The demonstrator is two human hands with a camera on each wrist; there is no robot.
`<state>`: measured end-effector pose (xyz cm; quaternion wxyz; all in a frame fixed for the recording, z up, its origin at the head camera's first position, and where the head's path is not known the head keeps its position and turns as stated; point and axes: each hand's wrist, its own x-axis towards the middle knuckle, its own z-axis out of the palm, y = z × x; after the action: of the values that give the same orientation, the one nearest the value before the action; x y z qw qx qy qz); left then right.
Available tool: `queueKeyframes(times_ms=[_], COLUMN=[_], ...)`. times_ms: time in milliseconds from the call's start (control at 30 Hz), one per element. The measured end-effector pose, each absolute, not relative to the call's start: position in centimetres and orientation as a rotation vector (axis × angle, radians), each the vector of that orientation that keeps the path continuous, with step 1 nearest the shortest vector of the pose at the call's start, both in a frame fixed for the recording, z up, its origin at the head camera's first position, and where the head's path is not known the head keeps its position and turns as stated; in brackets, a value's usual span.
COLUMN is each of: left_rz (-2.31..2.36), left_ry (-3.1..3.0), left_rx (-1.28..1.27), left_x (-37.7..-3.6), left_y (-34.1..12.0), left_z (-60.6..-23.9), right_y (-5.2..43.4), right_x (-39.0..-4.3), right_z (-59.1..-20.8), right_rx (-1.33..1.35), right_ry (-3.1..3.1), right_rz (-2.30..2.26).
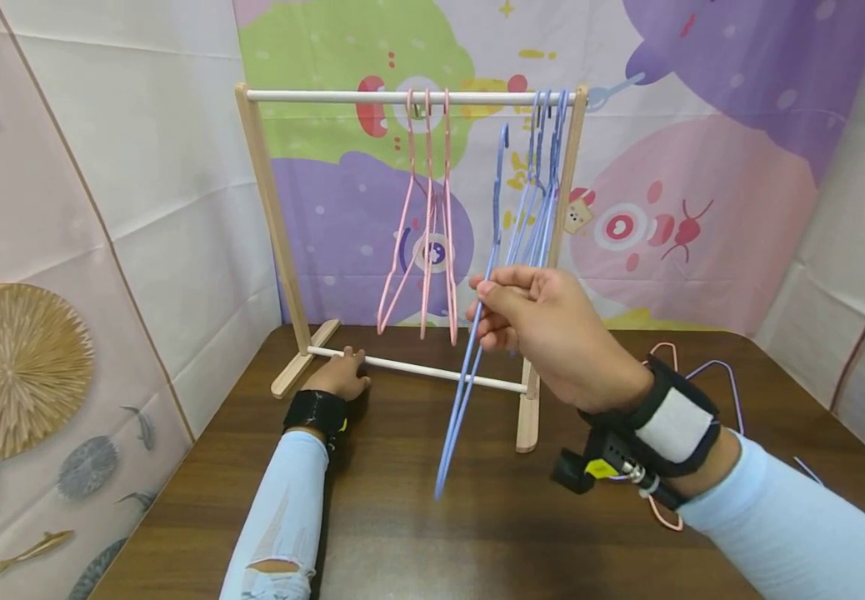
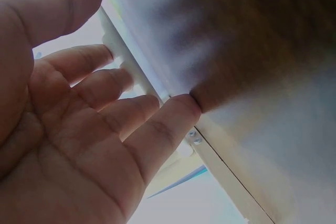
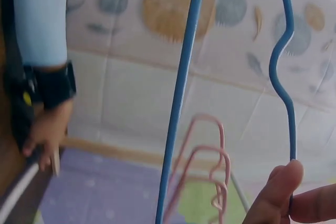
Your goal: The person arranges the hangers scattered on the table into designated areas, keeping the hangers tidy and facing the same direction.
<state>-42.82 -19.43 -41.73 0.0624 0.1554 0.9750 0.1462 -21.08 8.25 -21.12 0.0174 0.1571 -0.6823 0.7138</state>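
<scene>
From the head view, you're mid-way through hanging: your right hand (image 1: 545, 333) pinches a blue hanger (image 1: 477, 317) just below the top rail (image 1: 402, 97), its hook free of the rail, between the pink hangers (image 1: 425, 225) and the blue ones already hung (image 1: 545, 183). Next, I judge, you must lift so the hook clears and drops over the rail. Your left hand (image 1: 338, 377) rests on the rack's lower bar (image 1: 432, 372) above the surface (image 1: 432, 533).

Left wrist view: straight, relaxed fingers (image 2: 131, 103) touch the bar, gripping nothing.

Right wrist view: fingertips (image 3: 278, 192) pinch thin blue wire with a notched shoulder.
</scene>
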Motion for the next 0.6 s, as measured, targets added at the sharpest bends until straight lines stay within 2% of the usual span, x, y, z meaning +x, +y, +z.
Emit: queueKeyframes(times_ms=[267,600], left_rz=[0.455,0.447], left_ry=[2.956,2.950], left_rx=[0.472,0.471], left_x=[-42.7,-42.6], left_y=[-19.4,-19.3], left_z=[-41.6,-41.6], right_y=[9.9,10.6], right_x=[-24.7,-26.8], right_z=[-17.7,-15.3], right_rx=[0.517,0.406], right_ry=[-2.064,-2.122], right_rz=[2.129,2.079])
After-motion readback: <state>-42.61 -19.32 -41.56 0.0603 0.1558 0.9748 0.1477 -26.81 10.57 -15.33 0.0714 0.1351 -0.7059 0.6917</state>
